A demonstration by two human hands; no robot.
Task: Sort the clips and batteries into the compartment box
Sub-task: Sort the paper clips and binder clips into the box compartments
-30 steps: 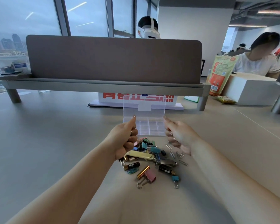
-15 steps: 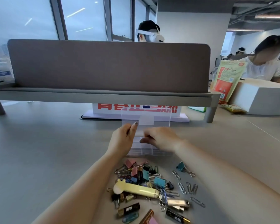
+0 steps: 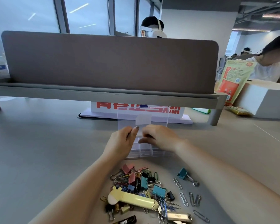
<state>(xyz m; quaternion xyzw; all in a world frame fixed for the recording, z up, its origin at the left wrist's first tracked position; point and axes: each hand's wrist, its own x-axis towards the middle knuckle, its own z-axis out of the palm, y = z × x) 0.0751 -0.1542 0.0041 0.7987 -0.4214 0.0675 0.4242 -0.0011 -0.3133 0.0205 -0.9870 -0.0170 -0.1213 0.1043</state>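
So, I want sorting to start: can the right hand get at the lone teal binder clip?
Probably yes. The teal binder clip lies uncovered, apart from the pile, on that side; the right hand is merely at the compartment box.

Silver stick [image 3: 179, 217] reads "aigo"; red characters on white sign [image 3: 107, 109] half hidden.

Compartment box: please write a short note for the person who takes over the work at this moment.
Left hand grips the box at its left side, thumb up by the open lid. Right hand is over the box, fingers curled; any hold is hidden. The pile of clips and batteries lies on the table, nearer than the box. Done: lid open. Left: all the sorting; the box looks empty where visible.
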